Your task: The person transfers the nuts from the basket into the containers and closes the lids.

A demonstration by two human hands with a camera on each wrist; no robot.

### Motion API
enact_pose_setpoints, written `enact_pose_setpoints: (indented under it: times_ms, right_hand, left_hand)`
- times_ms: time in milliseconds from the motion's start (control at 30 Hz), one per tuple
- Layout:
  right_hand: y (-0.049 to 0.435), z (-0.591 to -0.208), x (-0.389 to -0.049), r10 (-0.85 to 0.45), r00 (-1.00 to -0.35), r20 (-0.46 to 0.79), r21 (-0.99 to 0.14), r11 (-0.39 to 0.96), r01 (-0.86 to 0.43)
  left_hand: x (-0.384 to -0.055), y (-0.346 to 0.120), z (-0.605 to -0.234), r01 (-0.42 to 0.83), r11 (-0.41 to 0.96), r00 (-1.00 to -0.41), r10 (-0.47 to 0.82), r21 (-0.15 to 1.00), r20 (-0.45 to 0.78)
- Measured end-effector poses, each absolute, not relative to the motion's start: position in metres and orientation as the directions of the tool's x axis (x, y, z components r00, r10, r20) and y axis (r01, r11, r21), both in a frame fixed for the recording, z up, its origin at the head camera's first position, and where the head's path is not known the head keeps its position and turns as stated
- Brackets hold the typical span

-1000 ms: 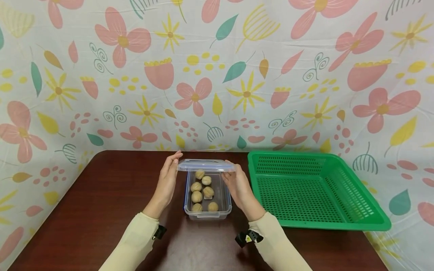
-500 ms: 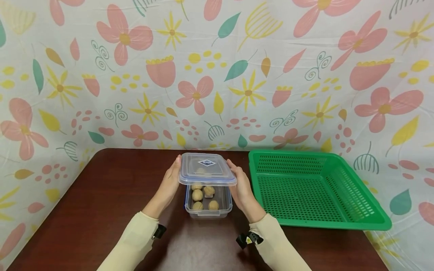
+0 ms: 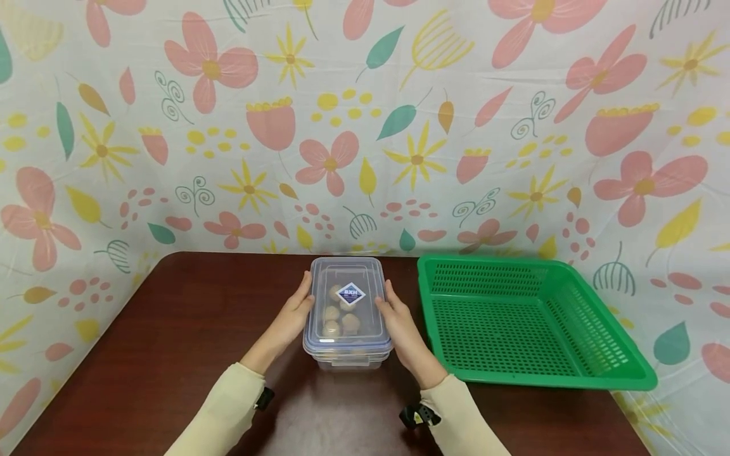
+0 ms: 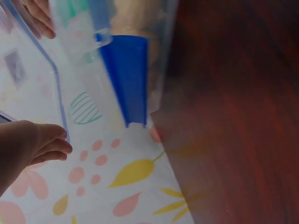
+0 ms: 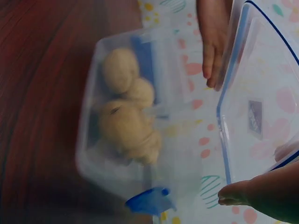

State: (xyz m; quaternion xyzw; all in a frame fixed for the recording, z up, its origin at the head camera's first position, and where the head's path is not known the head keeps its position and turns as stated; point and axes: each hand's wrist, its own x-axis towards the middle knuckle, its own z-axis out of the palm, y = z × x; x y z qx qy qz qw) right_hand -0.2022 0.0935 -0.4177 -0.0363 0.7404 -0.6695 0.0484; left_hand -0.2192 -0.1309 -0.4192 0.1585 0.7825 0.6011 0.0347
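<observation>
A clear plastic food container (image 3: 349, 365) stands on the table in front of me, with several walnuts (image 5: 124, 123) inside. Its clear lid (image 3: 350, 293), edged in blue and bearing a diamond-shaped label, lies over the top in the head view. Along the left edge, my left hand (image 3: 292, 313) holds the lid. My right hand (image 3: 401, 323) holds it from the opposite side, thumb at the edge. In both wrist views the lid appears apart from the container, above its rim. A blue side clasp (image 4: 131, 79) hangs down in the left wrist view; another clasp (image 5: 150, 200) sticks out in the right.
A green perforated plastic basket (image 3: 507, 335) sits to the right, close to my right hand. Dark reddish-brown tabletop (image 3: 188, 354) extends to the left. A flower-patterned cloth (image 3: 365, 126) hangs behind the table's far edge.
The lid has tipped from nearly edge-on to flatter, then come down over the container, now covering all the walnuts. Both hands have moved with it, staying at its sides.
</observation>
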Motion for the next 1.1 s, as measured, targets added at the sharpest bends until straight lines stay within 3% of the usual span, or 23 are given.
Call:
enact_pose_setpoints:
  times_ms: [167, 600, 1100]
  right_hand:
    - [0.09, -0.433, -0.205, -0.056, -0.998, 0.026, -0.976, 0.214, -0.038]
    - [0.086, -0.455, -0.216, 0.005, -0.999, 0.041, -0.958, 0.286, -0.037]
    - [0.088, -0.464, -0.221, 0.001, -1.0, -0.005, -0.964, 0.268, 0.005]
  left_hand:
    - [-0.224, -0.129, -0.429, 0.225, 0.276, -0.939, 0.318, 0.934, 0.132]
    - [-0.242, -0.127, -0.453, 0.111, 0.233, -0.942, 0.334, 0.966, 0.028]
    - [-0.245, -0.125, -0.458, 0.143, 0.25, -0.946, 0.32, 0.958, 0.058]
